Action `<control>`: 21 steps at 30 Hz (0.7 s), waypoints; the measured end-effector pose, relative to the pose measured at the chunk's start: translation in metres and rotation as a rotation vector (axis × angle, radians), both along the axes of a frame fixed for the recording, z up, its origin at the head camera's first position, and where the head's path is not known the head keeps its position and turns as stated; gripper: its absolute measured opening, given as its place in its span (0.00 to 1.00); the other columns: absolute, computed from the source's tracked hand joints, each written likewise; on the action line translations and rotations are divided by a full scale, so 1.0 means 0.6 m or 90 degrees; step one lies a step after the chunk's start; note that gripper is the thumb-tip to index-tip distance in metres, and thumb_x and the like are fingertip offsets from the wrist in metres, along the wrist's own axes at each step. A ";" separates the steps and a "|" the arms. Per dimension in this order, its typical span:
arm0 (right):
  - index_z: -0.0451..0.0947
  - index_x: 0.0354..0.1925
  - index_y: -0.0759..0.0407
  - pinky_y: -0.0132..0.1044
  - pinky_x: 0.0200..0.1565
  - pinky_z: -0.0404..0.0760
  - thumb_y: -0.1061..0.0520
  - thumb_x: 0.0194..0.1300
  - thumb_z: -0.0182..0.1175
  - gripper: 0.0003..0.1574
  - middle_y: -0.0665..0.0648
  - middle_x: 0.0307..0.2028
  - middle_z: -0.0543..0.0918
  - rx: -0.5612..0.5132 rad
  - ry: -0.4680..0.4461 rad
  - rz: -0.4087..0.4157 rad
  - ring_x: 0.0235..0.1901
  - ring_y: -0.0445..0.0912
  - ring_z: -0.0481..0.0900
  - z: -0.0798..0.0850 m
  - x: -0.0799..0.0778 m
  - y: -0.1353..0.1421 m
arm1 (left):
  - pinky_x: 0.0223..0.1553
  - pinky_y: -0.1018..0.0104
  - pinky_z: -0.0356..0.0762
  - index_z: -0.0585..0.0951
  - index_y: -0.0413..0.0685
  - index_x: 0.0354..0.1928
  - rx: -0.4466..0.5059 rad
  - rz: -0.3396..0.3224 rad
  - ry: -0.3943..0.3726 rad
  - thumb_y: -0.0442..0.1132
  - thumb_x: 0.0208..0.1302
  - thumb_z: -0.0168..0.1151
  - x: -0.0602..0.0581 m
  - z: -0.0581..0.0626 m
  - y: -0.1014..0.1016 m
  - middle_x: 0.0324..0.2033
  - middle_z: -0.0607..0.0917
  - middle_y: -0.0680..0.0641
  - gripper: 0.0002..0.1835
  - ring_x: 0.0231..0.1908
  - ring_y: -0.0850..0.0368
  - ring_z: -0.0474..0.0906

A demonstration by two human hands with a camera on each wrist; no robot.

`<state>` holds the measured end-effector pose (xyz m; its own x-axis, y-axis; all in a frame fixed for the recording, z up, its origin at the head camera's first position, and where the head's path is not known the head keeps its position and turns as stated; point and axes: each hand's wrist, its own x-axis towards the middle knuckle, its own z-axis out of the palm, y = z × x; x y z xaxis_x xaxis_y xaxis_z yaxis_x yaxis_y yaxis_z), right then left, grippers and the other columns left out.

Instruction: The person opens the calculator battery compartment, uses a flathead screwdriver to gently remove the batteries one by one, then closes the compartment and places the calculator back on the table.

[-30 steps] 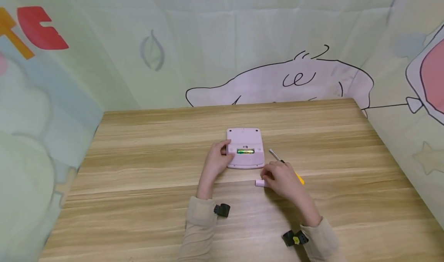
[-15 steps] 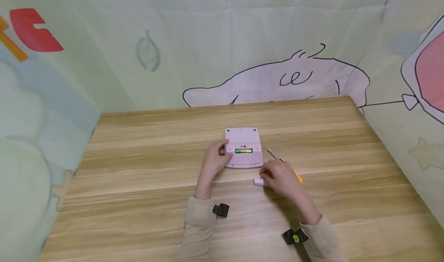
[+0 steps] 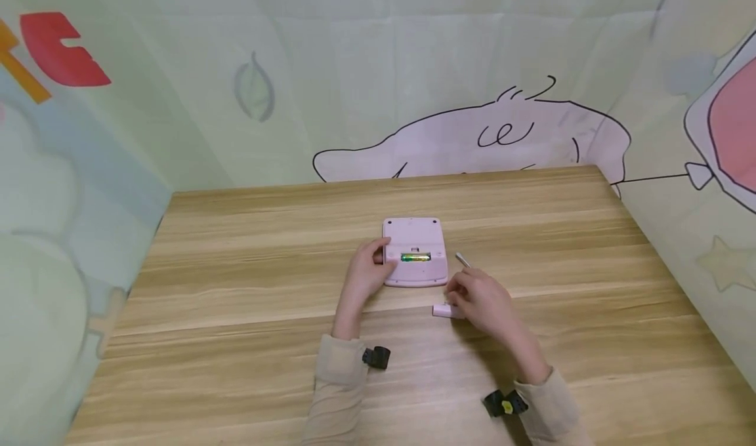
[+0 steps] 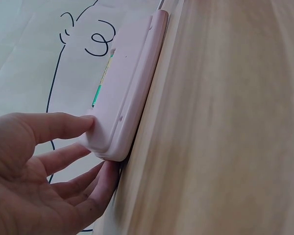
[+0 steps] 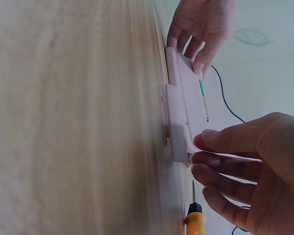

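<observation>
A pink calculator [image 3: 415, 236] lies face down, with a green and gold battery [image 3: 416, 257] in its uncovered compartment. My left hand [image 3: 366, 272] grips its left edge; the left wrist view shows the thumb on the back and other fingers at the side and underneath. Nearer to me lies the small pink battery cover [image 3: 444, 310]. Over its right end is my right hand [image 3: 481, 302], fingers bent and tips close together. In the right wrist view the fingertips [image 5: 200, 142] sit beside the cover's end. Whether they pinch anything small is unclear.
A screwdriver [image 3: 463, 260] lies right of the calculator, mostly hidden under my right hand; its orange handle [image 5: 195, 223] shows in the right wrist view. The wooden table [image 3: 266, 256] meets a printed cloth backdrop [image 3: 331, 72] at the back and sides.
My right hand has shifted slightly up and over the screwdriver, whose orange handle is now hidden in the head view. The left hand, calculator and cover stay in place.
</observation>
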<state>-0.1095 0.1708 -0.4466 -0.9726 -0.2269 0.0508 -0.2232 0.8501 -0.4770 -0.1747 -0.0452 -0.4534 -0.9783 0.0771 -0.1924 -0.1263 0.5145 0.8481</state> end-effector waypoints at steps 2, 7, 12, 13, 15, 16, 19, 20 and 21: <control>0.82 0.32 0.55 0.39 0.39 0.78 0.61 0.56 0.66 0.04 0.50 0.32 0.81 -0.004 -0.003 -0.007 0.34 0.43 0.77 0.001 0.000 0.001 | 0.50 0.58 0.78 0.73 0.46 0.64 -0.001 -0.001 0.001 0.36 0.60 0.64 0.000 0.000 0.000 0.51 0.76 0.40 0.28 0.49 0.48 0.75; 0.81 0.38 0.56 0.42 0.40 0.81 0.62 0.57 0.65 0.08 0.53 0.35 0.82 -0.019 -0.001 -0.023 0.37 0.46 0.80 0.004 0.002 0.005 | 0.49 0.58 0.78 0.73 0.45 0.64 0.003 0.001 0.001 0.36 0.59 0.64 0.001 -0.001 0.000 0.51 0.76 0.39 0.28 0.49 0.48 0.75; 0.81 0.40 0.59 0.44 0.41 0.81 0.62 0.56 0.66 0.11 0.55 0.35 0.82 -0.019 0.031 -0.030 0.38 0.49 0.79 0.006 0.007 0.010 | 0.49 0.59 0.79 0.73 0.45 0.64 0.007 0.004 -0.003 0.36 0.59 0.64 0.002 -0.003 0.001 0.52 0.76 0.40 0.28 0.49 0.49 0.76; 0.81 0.40 0.59 0.44 0.41 0.80 0.62 0.56 0.66 0.11 0.55 0.35 0.82 -0.017 0.037 -0.033 0.38 0.49 0.79 0.006 0.007 0.012 | 0.49 0.59 0.79 0.73 0.46 0.64 0.007 0.004 -0.003 0.36 0.60 0.64 0.002 -0.003 0.001 0.51 0.76 0.40 0.28 0.49 0.49 0.76; 0.80 0.40 0.60 0.45 0.41 0.79 0.61 0.56 0.66 0.11 0.55 0.35 0.82 -0.016 0.048 -0.044 0.39 0.50 0.78 0.005 0.009 0.013 | 0.49 0.59 0.79 0.73 0.46 0.64 0.007 0.005 -0.004 0.36 0.60 0.64 0.002 -0.003 0.001 0.51 0.76 0.40 0.28 0.49 0.49 0.76; 0.80 0.40 0.60 0.45 0.40 0.79 0.61 0.56 0.67 0.11 0.56 0.35 0.81 -0.017 0.053 -0.051 0.39 0.50 0.77 0.005 0.010 0.014 | 0.48 0.59 0.79 0.73 0.46 0.64 0.007 0.006 -0.005 0.36 0.60 0.64 0.002 -0.003 0.001 0.51 0.76 0.40 0.28 0.49 0.49 0.76; 0.80 0.40 0.60 0.46 0.41 0.77 0.61 0.56 0.67 0.12 0.56 0.36 0.81 -0.023 0.067 -0.075 0.40 0.51 0.76 0.004 0.011 0.018 | 0.49 0.59 0.79 0.73 0.46 0.64 0.008 0.005 -0.003 0.36 0.60 0.64 0.001 -0.003 0.000 0.51 0.76 0.40 0.28 0.49 0.49 0.76; 0.80 0.40 0.60 0.46 0.41 0.77 0.61 0.55 0.67 0.12 0.57 0.36 0.81 -0.026 0.072 -0.081 0.40 0.51 0.76 0.004 0.011 0.019 | 0.49 0.58 0.79 0.73 0.46 0.64 0.008 0.005 -0.003 0.36 0.60 0.64 0.001 -0.003 0.000 0.51 0.76 0.40 0.28 0.49 0.48 0.76; 0.80 0.40 0.60 0.46 0.41 0.77 0.61 0.56 0.67 0.12 0.57 0.36 0.81 -0.028 0.077 -0.086 0.40 0.52 0.76 0.004 0.011 0.020 | 0.49 0.58 0.79 0.73 0.46 0.64 0.009 0.005 -0.003 0.36 0.59 0.64 0.001 -0.002 0.000 0.51 0.76 0.40 0.28 0.49 0.48 0.76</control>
<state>-0.1027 0.1827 -0.4445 -0.9803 -0.0895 0.1762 -0.1662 0.8556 -0.4903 -0.1744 -0.0453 -0.4548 -0.9780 0.0715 -0.1959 -0.1345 0.5016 0.8546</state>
